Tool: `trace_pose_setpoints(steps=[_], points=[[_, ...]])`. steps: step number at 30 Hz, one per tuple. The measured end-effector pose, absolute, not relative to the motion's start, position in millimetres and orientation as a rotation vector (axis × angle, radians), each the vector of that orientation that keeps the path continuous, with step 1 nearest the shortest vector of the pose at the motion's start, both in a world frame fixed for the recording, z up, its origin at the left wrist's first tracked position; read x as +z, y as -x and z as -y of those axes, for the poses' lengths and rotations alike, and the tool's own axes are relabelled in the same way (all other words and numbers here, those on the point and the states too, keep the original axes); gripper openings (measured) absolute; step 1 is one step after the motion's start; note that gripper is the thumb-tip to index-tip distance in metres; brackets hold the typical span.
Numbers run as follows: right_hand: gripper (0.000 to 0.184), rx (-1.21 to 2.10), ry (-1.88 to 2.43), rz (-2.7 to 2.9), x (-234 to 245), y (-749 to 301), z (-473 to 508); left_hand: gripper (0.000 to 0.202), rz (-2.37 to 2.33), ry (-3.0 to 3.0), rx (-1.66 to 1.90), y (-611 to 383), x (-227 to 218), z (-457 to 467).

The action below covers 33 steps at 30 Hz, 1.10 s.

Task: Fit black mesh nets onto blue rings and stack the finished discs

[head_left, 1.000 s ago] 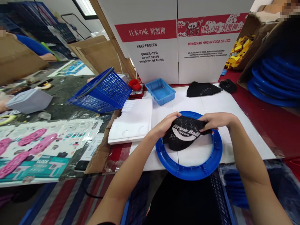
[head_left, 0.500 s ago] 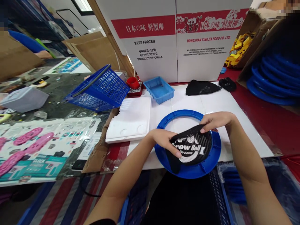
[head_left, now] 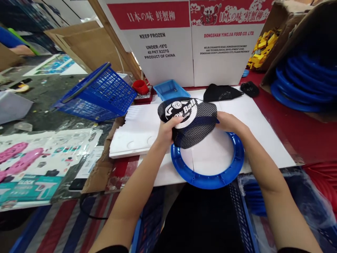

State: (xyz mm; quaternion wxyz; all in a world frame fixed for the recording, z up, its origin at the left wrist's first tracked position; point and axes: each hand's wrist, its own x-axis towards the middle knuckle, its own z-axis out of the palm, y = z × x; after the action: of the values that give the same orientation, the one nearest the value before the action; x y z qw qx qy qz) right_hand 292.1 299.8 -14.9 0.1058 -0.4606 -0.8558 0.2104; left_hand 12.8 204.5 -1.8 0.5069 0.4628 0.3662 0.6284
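A black mesh piece (head_left: 196, 131) with white "Ball" lettering is lifted above a blue plastic ring (head_left: 207, 181). My left hand (head_left: 168, 131) grips its left side, thumb lying over the print. At the right edge is my right hand (head_left: 226, 121), its fingers hidden behind or inside the mesh. The ring lies on the white board (head_left: 265, 140), its far part covered by the mesh. Farther back on the board lies another black mesh piece (head_left: 222, 92), beside a small black bundle (head_left: 249, 89).
A light blue tray (head_left: 171, 89) and a red cup (head_left: 140, 86) stand behind white foam (head_left: 134, 135). To the left, a blue basket (head_left: 100, 93) leans over. Blue rings (head_left: 302, 84) fill a carton at right. A white carton (head_left: 168, 70) closes off the back.
Both hands have raised the mesh off the ring, away from me and to the left. The right fingers, visible before, are now hidden. The view has shifted slightly.
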Motion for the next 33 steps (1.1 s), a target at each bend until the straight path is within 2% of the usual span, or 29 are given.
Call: trace_pose_setpoints(steps=[2,4,8,11,13,16,20,23,29,33], points=[[0.025,0.568,1.473,2.543,-8.9,-301.8,-300.4,0.067,-0.899,-1.08,1.533,-16.3,-0.7,-202.9],[0.031,0.565,1.583,2.59,-4.5,-314.1,-303.1,0.066,-0.872,-1.066,1.342,-15.0,-1.3,-198.6],[0.039,0.771,1.691,2.634,1.8,-336.3,-310.3,0.06,-0.648,-1.228,0.62,-13.9,0.1,-189.6],[0.042,0.903,1.475,2.563,11.4,-339.7,-308.6,0.043,-0.537,-1.42,0.187,-24.4,1.2,-188.4],[0.044,1.014,1.262,2.501,20.3,-333.8,-302.2,0.04,-0.607,-1.504,0.175,-33.2,-0.5,-188.6],[0.046,1.279,0.993,2.488,29.5,-316.6,-289.7,0.051,-0.76,-1.595,0.32,-40.9,-4.2,-187.6],[0.062,1.739,0.705,2.551,26.0,-293.5,-280.1,0.058,-0.731,-1.624,0.388,-41.5,-4.4,-184.5],[0.053,2.003,0.501,2.542,23.0,-289.5,-278.7,0.057,-0.712,-1.478,0.384,-46.9,-2.6,-179.7],[0.031,2.15,0.257,2.286,31.5,-324.7,-280.1,0.056,-0.643,-1.28,0.55,-71.1,-2.1,-156.1],[0.037,2.134,-0.268,2.337,34.7,-343.9,-282.6,0.052,-0.434,-1.186,0.333,-71.9,-1.3,-145.5]])
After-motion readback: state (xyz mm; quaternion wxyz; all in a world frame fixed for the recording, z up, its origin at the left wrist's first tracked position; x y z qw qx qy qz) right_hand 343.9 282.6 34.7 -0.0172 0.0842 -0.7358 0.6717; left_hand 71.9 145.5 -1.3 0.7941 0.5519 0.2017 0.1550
